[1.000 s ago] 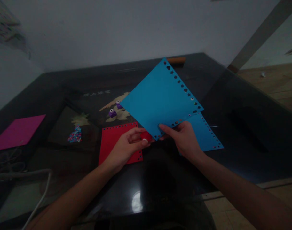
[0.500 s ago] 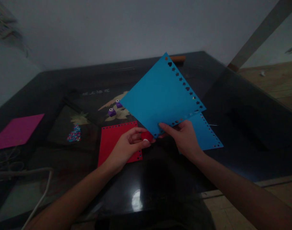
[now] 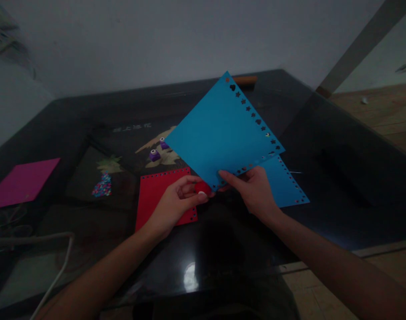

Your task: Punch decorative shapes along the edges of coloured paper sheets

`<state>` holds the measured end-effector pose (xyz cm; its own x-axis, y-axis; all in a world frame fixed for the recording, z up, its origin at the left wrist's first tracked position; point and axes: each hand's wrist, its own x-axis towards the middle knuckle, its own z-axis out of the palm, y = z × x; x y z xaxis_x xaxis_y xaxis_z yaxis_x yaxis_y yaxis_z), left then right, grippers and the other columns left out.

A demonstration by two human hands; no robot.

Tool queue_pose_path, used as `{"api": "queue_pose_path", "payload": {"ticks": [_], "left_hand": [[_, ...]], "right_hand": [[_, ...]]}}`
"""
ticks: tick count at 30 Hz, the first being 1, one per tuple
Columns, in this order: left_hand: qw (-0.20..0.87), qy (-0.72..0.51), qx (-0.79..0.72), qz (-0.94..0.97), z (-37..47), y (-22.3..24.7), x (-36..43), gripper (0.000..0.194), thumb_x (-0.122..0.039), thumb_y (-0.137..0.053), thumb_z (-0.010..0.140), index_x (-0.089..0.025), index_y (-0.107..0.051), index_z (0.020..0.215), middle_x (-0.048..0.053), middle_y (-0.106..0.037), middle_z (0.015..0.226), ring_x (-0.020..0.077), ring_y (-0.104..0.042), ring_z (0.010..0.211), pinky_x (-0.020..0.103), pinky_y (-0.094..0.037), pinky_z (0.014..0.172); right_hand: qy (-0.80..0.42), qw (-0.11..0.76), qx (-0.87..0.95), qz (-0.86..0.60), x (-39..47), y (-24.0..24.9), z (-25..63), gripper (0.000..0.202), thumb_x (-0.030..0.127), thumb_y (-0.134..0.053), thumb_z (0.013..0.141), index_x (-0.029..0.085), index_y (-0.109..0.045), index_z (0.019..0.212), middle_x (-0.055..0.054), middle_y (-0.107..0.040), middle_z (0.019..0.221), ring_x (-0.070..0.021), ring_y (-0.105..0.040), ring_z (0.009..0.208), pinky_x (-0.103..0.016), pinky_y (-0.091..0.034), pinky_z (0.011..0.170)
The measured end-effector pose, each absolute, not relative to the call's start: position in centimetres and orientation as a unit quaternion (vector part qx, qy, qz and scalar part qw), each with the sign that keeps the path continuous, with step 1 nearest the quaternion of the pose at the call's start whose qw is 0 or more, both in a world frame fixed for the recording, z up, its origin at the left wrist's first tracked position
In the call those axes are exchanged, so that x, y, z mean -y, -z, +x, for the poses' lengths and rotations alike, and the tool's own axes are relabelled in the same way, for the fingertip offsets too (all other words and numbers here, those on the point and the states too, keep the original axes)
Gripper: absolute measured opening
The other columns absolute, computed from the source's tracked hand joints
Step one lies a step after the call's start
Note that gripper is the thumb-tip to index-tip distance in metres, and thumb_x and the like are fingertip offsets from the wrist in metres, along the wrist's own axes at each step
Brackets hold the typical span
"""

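Observation:
In my left hand (image 3: 178,202) is a small red craft punch (image 3: 201,188) with a white part, the fingers closed round it. It sits at the near corner of a blue paper sheet (image 3: 219,133). My right hand (image 3: 251,189) pinches that sheet along its lower edge and holds it tilted above the table. Star and heart cut-outs run along two edges of the sheet. Below my left hand lies a red sheet (image 3: 156,195) with punched edges. A second punched blue sheet (image 3: 286,184) lies partly hidden behind my right hand.
Two purple punches (image 3: 154,155) stand on the dark glossy table (image 3: 243,258). Left of them is a pile of small coloured paper bits (image 3: 102,186). A magenta sheet (image 3: 26,182), scissors (image 3: 12,224) and a white cable (image 3: 67,253) lie further left. A brown roll (image 3: 246,81) rests at the back.
Almost nothing differs; the view has shifted slightly. Both hands keep their hold on the red punch and the blue sheet.

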<state>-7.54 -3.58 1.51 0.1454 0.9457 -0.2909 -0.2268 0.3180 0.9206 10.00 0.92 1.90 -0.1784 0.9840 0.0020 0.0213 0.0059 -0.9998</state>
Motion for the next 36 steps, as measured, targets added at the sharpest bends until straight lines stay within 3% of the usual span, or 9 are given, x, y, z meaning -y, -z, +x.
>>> {"api": "queue_pose_path", "payload": {"ticks": [4,9,18,23,30,36], "left_hand": [[0.648,-0.442,-0.490,0.380,-7.40,-1.68,3.49,0.037,-0.026,-0.076,0.066,-0.017,-0.055,0.095,0.003,-0.071,0.086,0.0191,-0.068,0.080,0.032,-0.052,0.076],[0.613,-0.438,-0.514,0.410,-7.58,-1.38,3.29,0.033,-0.028,-0.075,0.067,-0.017,-0.057,0.092,-0.001,-0.067,0.075,0.0113,-0.063,0.062,0.023,-0.047,0.063],[0.611,-0.427,-0.520,0.418,-7.52,-1.40,3.30,0.033,-0.034,-0.072,0.071,-0.015,-0.062,0.095,0.005,-0.070,0.086,0.0137,-0.064,0.070,0.027,-0.049,0.073],[0.607,-0.428,-0.518,0.425,-7.61,-1.34,3.36,0.032,-0.035,-0.073,0.070,-0.017,-0.062,0.093,0.004,-0.070,0.085,0.0142,-0.065,0.069,0.028,-0.050,0.073],[0.588,-0.417,-0.532,0.444,-7.64,-1.35,3.31,0.027,-0.034,-0.072,0.071,-0.017,-0.062,0.090,0.001,-0.068,0.075,0.0135,-0.062,0.066,0.027,-0.047,0.069],[0.587,-0.425,-0.525,0.447,-7.48,-1.23,3.33,0.031,-0.036,-0.073,0.070,-0.016,-0.062,0.090,0.003,-0.069,0.080,0.0144,-0.062,0.071,0.027,-0.047,0.073]], "right_hand": [[-0.526,0.435,0.558,-0.472,-0.61,-2.37,9.93,0.025,0.042,-0.069,0.070,0.018,-0.064,0.063,-0.004,-0.070,0.066,-0.0202,-0.066,0.058,-0.031,-0.053,0.054],[-0.535,0.425,0.556,-0.474,-0.44,-2.42,9.80,0.026,0.044,-0.070,0.068,0.019,-0.064,0.063,-0.004,-0.069,0.065,-0.0204,-0.066,0.056,-0.030,-0.051,0.052],[-0.503,0.424,0.586,-0.473,-0.81,-1.94,10.06,0.024,0.041,-0.068,0.072,0.019,-0.063,0.063,-0.003,-0.068,0.062,-0.0192,-0.065,0.056,-0.030,-0.050,0.055],[-0.474,0.413,0.608,-0.484,-0.86,-2.22,10.18,0.028,0.041,-0.067,0.073,0.020,-0.060,0.056,-0.003,-0.067,0.059,-0.0185,-0.063,0.055,-0.029,-0.048,0.053],[-0.482,0.402,0.616,-0.477,-1.01,-2.10,10.27,0.026,0.042,-0.067,0.073,0.019,-0.062,0.061,-0.002,-0.067,0.060,-0.0189,-0.064,0.056,-0.028,-0.048,0.052],[-0.518,0.397,0.602,-0.460,-0.91,-1.73,10.02,0.025,0.042,-0.066,0.073,0.018,-0.063,0.066,-0.003,-0.068,0.064,-0.0180,-0.064,0.056,-0.029,-0.049,0.054]]}}
